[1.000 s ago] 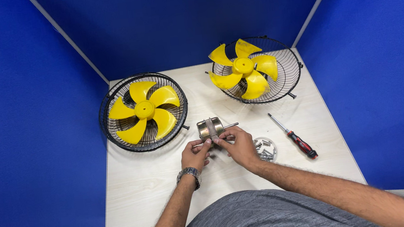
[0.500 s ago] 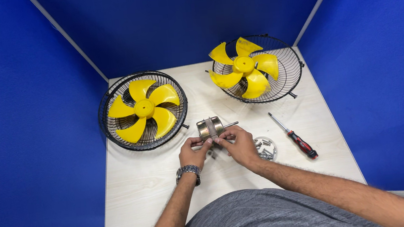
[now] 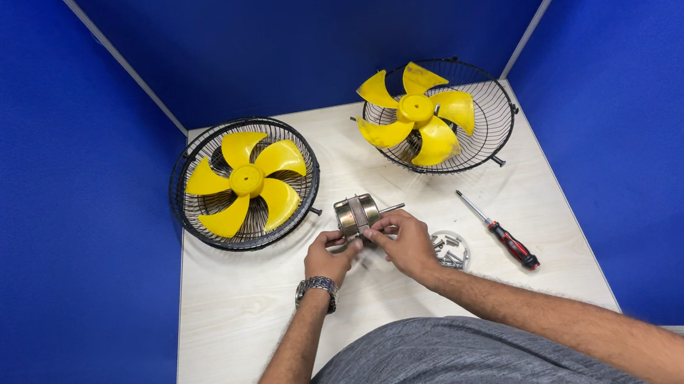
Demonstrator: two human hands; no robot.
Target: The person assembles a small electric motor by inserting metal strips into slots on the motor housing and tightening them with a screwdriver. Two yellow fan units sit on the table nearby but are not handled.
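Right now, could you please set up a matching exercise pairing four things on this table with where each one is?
Things:
1. metal motor
2. screwdriver
3. dish of screws
4. flat fan

Places:
A. at the table's left side, lying flat
B. between the right hand and the screwdriver
C. held by both hands, left hand included
D. at the right, red and black handle toward the person

Pairs: 1-C, 2-D, 3-B, 4-A
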